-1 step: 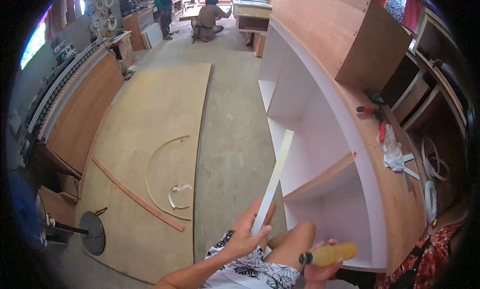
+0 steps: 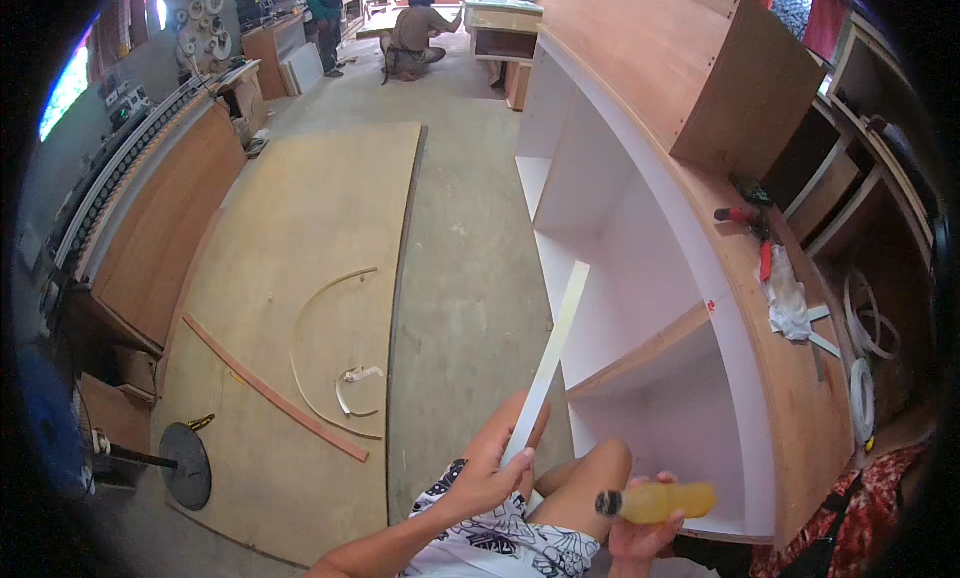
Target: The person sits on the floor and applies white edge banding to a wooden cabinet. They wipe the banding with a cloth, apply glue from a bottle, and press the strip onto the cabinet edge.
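My left hand [image 2: 500,481] is closed round the lower end of a long flat white strip [image 2: 547,363], which slants up and away in front of the cabinet. In my right hand [image 2: 640,543] lies a bottle of yellow liquid [image 2: 668,501], on its side, its dark cap pointing left. The fingers wrap it from below and behind. Both hands are above my lap. Beside them on the right, a cabinet [image 2: 645,183] with white-lined compartments lies with its open side toward me.
A plywood sheet [image 2: 320,198] spreads across the floor at left, bearing a reddish strip [image 2: 275,388] and a curled thin strip [image 2: 292,353]. A red-handled tool [image 2: 735,216] and white cloth [image 2: 788,298] rest on the cabinet. A person [image 2: 415,38] squats far ahead; another stands nearby.
The bottle in my right hand has tilted slightly to a more level position. My left hand and the white strip have barely moved.
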A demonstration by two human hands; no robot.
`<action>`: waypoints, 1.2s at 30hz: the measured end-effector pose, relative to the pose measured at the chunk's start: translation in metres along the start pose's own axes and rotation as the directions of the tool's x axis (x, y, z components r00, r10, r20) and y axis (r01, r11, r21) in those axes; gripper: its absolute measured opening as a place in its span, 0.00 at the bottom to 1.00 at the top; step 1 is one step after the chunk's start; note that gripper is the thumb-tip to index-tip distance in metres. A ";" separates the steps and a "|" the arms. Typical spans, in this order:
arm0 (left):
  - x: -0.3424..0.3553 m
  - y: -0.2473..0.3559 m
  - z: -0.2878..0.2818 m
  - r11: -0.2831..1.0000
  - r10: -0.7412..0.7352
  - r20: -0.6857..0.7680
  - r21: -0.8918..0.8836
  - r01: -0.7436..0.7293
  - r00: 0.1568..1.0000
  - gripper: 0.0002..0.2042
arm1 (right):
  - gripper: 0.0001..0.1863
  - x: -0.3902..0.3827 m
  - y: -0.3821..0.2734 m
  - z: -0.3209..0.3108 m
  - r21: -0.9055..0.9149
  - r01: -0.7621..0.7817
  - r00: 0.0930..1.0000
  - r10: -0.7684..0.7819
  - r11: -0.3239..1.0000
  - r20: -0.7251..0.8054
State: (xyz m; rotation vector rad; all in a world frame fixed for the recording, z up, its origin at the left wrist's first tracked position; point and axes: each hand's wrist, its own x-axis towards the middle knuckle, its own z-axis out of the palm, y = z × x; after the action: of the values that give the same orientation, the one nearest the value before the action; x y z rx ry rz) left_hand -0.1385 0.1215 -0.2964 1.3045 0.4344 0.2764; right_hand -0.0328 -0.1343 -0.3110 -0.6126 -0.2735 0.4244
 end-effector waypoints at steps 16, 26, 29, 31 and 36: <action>0.028 0.043 0.031 0.958 -0.120 0.116 -0.247 0.145 0.986 0.21 | 0.43 0.083 -0.047 0.092 -0.776 0.183 0.956 -0.293 0.604 -0.003; 0.021 0.053 0.046 0.929 -0.201 0.248 -0.257 0.264 0.948 0.18 | 0.35 0.087 -0.056 0.100 -0.876 0.470 0.871 -0.102 -0.107 0.480; 0.018 0.049 0.050 0.951 -0.147 0.221 -0.236 0.199 0.964 0.17 | 0.36 0.083 -0.057 0.098 -0.878 0.441 0.886 -0.066 -0.189 0.459; 0.017 0.050 0.054 0.973 -0.077 0.181 -0.201 0.114 0.980 0.17 | 0.35 0.083 -0.052 0.100 -0.862 0.467 0.869 -0.076 -0.199 0.489; 0.012 0.044 0.042 0.980 -0.078 0.226 -0.160 0.116 0.971 0.17 | 0.36 0.076 -0.048 0.091 -0.882 0.395 0.907 -0.045 -0.257 0.419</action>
State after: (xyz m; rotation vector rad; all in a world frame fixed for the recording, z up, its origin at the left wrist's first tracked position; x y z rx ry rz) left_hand -0.1065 0.1013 -0.2472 1.1258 0.2792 0.0837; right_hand 0.0148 -0.0899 -0.2007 -2.1861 -1.0348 -0.2976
